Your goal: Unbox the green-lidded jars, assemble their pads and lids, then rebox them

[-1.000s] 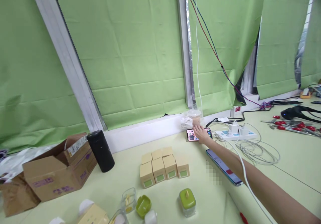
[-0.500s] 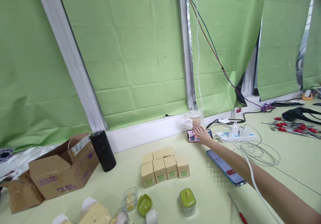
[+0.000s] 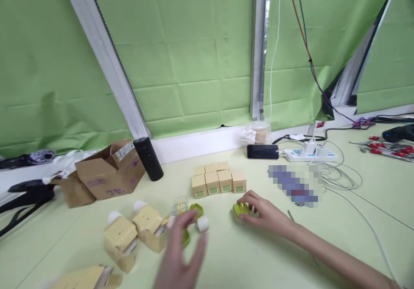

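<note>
My right hand (image 3: 260,211) has its fingers wrapped round a small square container with a green lid (image 3: 239,210) and a yellow handle on top; its clear body is mostly hidden. My left hand (image 3: 181,252), smeared by motion, is raised in the foreground with thumb and fingers apart, holding nothing. Behind its fingers lie a green cup-like part (image 3: 196,210), a white cylindrical part (image 3: 203,224) and a clear container (image 3: 180,204) with something yellow inside. Another green piece (image 3: 186,238) is partly covered by the left hand.
Several small beige boxes (image 3: 211,182) stand in rows further back. Opened beige boxes (image 3: 120,237) lie at the left. Behind them are a brown carton (image 3: 111,174) and a black cylinder (image 3: 148,158). A dark-screened phone (image 3: 262,152), power strip (image 3: 310,154) and cables are at the back right.
My right hand has left the phone at the back and come down to the green-lidded container. The phone's screen has gone dark. My left hand has entered view, and the view has tilted downward.
</note>
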`<state>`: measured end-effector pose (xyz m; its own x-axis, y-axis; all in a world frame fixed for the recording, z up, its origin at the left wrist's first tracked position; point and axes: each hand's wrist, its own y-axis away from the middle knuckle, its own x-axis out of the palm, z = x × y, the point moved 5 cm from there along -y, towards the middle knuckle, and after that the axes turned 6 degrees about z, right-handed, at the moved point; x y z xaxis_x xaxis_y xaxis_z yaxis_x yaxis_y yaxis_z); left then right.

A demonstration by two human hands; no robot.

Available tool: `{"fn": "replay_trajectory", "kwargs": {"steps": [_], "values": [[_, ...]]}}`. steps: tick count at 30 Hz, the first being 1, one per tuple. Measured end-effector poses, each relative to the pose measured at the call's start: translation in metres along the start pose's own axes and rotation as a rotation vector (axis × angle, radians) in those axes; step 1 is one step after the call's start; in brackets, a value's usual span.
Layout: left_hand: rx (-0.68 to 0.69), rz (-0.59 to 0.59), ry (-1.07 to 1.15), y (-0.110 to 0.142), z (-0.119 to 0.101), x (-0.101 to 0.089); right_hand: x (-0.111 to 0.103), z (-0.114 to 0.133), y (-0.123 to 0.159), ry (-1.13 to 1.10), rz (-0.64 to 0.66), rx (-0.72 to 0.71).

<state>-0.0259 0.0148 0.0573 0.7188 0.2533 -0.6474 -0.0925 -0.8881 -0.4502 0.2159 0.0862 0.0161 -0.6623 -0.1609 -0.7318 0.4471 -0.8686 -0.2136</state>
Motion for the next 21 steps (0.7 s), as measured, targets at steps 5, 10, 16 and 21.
{"fn": "replay_trajectory", "kwargs": {"steps": [5,10,16,21], "values": [[-0.113,0.452,0.190,-0.018,-0.018,0.091,0.012,-0.001,-0.005,-0.196,-0.017,0.005],[-0.167,0.382,0.236,-0.019,-0.003,0.125,0.016,0.006,0.003,-0.334,-0.074,0.026],[-0.191,0.352,0.209,-0.015,0.006,0.127,-0.006,0.006,0.007,-0.500,-0.275,0.077],[-0.268,0.320,0.339,-0.015,0.000,0.105,-0.028,0.016,0.009,-0.761,-0.422,0.118]]}}
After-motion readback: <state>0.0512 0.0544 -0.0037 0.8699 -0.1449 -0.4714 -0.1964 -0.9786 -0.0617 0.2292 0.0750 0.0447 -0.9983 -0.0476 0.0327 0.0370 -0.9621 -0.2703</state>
